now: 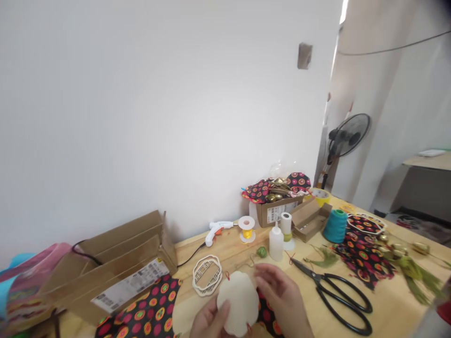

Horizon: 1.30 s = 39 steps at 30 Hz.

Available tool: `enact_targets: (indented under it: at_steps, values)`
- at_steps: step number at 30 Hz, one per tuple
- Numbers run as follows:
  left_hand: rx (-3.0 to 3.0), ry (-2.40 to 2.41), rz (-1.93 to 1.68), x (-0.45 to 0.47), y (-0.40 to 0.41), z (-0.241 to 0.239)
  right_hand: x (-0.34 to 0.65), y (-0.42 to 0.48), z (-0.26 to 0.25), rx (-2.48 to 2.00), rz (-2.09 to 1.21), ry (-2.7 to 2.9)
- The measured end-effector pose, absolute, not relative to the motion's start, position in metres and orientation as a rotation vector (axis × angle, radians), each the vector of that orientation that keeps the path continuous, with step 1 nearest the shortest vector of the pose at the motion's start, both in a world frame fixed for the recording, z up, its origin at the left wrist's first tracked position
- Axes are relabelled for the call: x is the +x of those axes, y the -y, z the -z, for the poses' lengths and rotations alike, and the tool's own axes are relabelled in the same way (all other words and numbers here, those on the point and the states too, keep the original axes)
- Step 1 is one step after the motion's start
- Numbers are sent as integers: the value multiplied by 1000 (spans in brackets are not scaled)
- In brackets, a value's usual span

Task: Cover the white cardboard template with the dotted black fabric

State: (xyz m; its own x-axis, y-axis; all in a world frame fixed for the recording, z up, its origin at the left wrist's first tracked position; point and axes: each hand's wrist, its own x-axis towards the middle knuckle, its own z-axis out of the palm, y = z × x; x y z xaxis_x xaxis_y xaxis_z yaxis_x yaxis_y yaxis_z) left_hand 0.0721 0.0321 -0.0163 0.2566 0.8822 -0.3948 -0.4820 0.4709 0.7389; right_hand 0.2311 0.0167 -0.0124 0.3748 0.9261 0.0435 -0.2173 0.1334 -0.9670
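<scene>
My left hand grips a cream scalloped disc by its lower left, with the thumb lying on its face. Small red cord loops show at the disc's top and bottom edges. Close to the disc's right edge, my right hand has its fingers curled together; whatever they pinch, if anything, is hidden. A thin cord end shows just beyond its fingertips. Beside the disc, up and to the left, lies a cut-out lattice frame. Black fabric with bright round flowers spreads below and to the left.
Black-handled scissors lie right of my hands. Behind stand a white squeeze bottle, a yellow ribbon spool, a glue gun and a teal thread cone. An open cardboard box sits left; green tassels lie right.
</scene>
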Motion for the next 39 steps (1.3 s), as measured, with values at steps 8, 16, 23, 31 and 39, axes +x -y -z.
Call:
enact_targets:
  at_steps: [8, 16, 23, 31, 39]
  values:
    - [578, -830, -1140, 73, -58, -5, 252, -26, 5, -1264, -780, 950]
    - [606, -705, -1151, 77, -43, 5, 205, -27, 18, -899, -1267, 913]
    - [678, -715, -1136, 82, -36, 1, 205, -21, 15, -849, -1313, 870]
    - [730, -866, -1277, 89, -42, 25, 205, -18, 16, -820, -1271, 979]
    - [867, -940, -1245, 89, -43, 22, 206, -17, 14, -812, -1252, 1006]
